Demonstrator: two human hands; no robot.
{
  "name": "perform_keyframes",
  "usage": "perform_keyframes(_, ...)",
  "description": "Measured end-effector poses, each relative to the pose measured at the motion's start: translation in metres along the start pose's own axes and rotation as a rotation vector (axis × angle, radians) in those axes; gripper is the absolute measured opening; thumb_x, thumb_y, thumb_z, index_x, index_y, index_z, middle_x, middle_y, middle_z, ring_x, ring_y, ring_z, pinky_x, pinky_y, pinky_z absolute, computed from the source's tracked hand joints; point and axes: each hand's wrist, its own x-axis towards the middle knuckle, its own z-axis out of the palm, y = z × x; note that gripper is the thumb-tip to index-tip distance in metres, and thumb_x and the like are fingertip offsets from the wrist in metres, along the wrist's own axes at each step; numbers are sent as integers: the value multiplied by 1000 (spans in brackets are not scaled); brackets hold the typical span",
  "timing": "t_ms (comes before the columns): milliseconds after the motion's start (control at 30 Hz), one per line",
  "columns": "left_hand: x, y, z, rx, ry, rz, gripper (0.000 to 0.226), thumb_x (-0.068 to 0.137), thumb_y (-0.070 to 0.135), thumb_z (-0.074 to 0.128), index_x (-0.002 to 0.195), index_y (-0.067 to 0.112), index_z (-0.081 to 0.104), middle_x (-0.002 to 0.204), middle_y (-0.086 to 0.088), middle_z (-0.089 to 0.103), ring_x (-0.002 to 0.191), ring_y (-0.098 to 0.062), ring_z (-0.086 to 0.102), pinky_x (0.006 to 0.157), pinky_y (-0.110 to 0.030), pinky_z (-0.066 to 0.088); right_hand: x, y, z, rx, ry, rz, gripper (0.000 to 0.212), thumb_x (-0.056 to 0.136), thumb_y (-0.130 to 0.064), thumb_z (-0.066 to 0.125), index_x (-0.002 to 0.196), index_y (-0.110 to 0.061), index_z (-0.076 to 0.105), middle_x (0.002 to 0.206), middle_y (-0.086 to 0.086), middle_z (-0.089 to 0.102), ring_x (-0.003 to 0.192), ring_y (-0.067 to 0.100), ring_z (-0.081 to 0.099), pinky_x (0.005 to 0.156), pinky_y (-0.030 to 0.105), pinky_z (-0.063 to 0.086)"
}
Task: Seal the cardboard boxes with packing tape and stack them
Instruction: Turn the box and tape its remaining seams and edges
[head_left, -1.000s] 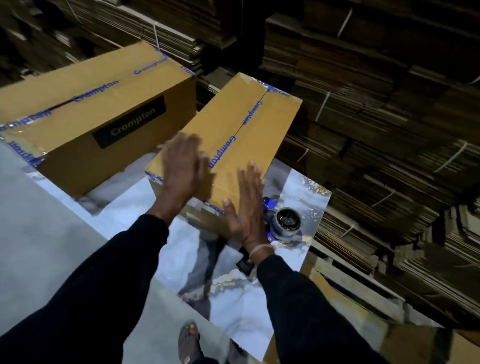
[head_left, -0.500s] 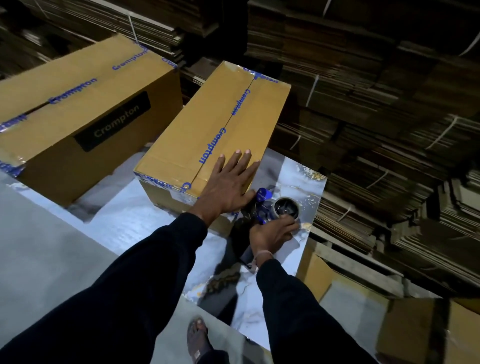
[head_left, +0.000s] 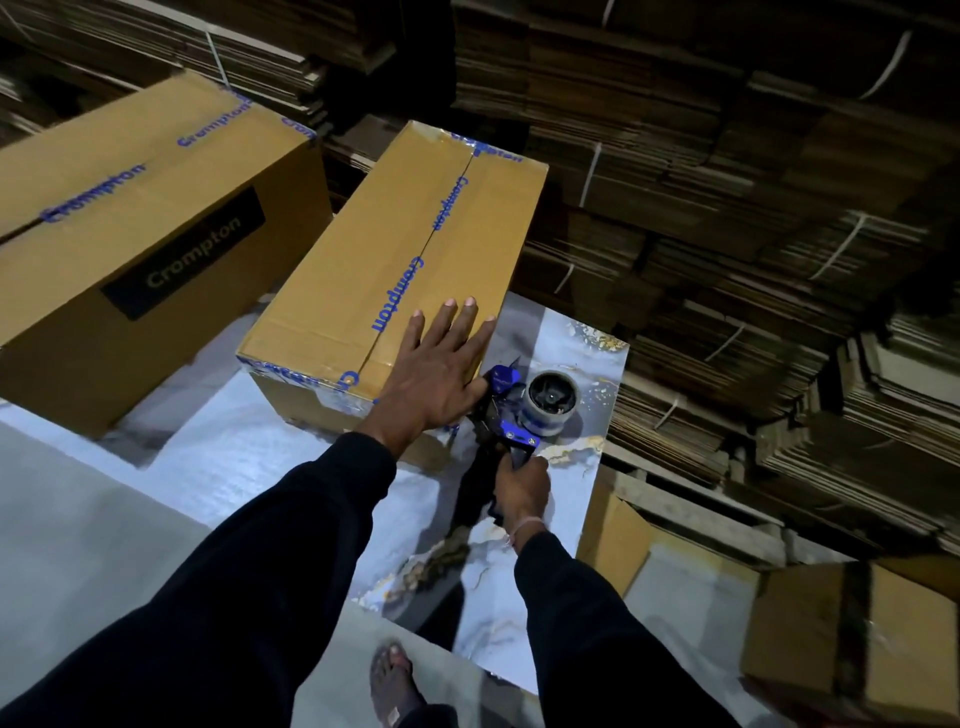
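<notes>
Bundled stacks of flattened brown cardboard (head_left: 727, 218), tied with white string, are seen filling the dim background of the head view, behind a glossy white marble-patterned tabletop (head_left: 519, 597) with gold veining.

A long brown cardboard box (head_left: 363, 270) is shown lying on that tabletop, its top seam closed with clear packing tape printed "Crompton" in blue. The left hand (head_left: 436, 369) is pressed flat on the near right corner of the box lid, fingers spread wide and nothing held in it. Just beside that corner, on the tabletop, a blue-and-black handheld tape dispenser (head_left: 511, 415) loaded with a roll of clear tape (head_left: 550, 402) is gripped by its handle in the right hand (head_left: 522, 491), which is closed around it; a thin pale band is worn at that wrist. Both arms are covered by dark sleeves (head_left: 291, 545).

A second, larger brown cardboard box (head_left: 130, 218), taped with the same blue-printed tape and marked with a black "Crompton" label on its side, is seen at the left, standing on the tabletop close to the first box but apart from it. Open brown cartons (head_left: 831, 623) are visible on the floor at lower right, and a sandalled foot (head_left: 392, 680) is seen at the bottom edge.
</notes>
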Motion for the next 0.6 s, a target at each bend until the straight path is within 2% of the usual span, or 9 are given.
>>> perform_keyframes(67,0,0,0,-5,-2,0,84,90,62,4,166,27,-8,173,-5,-15,160,-27,-13,127,-57,-1,7,1,-3,5,-17,-21,41,101,-36,59,118,1,51,113,23,67,94,38,67,74,43,56)
perform_keyframes(133,0,0,1,-5,-2,0,85,88,61,3,166,28,-8,173,-5,-16,160,-27,-12,127,-57,-2,11,-1,-8,3,-24,-33,39,102,-35,61,116,0,53,110,20,66,94,35,65,71,33,45)
perform_keyframes(233,1,-1,2,16,-1,-1,78,101,56,23,166,27,-10,173,-5,-17,160,-28,-13,127,-57,-1,22,-6,-18,60,-9,-27,36,101,-35,65,109,-1,58,97,14,63,84,31,64,57,26,42)
perform_keyframes(300,0,-1,2,29,-3,-4,79,104,54,30,165,27,-12,173,-5,-18,160,-28,-13,127,-57,-1,33,-10,-27,110,28,-15,37,100,-34,67,108,2,62,97,15,65,77,29,61,50,21,42)
perform_keyframes(367,1,0,2,38,-5,1,78,103,55,27,165,27,-13,172,-5,-19,160,-28,-14,127,-57,0,47,-9,-37,97,52,10,41,99,-38,67,108,2,64,99,18,68,83,31,63,53,22,41)
perform_keyframes(467,1,-2,4,12,14,12,79,96,60,9,166,27,-9,173,-5,-16,160,-29,-11,126,-58,2,63,-8,-50,84,81,2,36,98,-37,67,103,-1,65,91,15,67,85,33,66,55,26,40)
perform_keyframes(533,0,-3,5,-8,22,13,83,91,62,3,166,27,-5,173,-6,-13,160,-29,-9,126,-59,4,74,-5,-52,86,97,-8,37,95,-42,69,98,-5,62,90,15,68,85,35,68,63,32,51)
perform_keyframes(600,0,-2,6,-8,22,11,85,90,62,2,166,27,-5,173,-5,-13,160,-29,-9,126,-58,3,96,8,-47,67,91,-6,47,87,-52,69,96,-7,60,93,18,72,85,38,71,73,46,60)
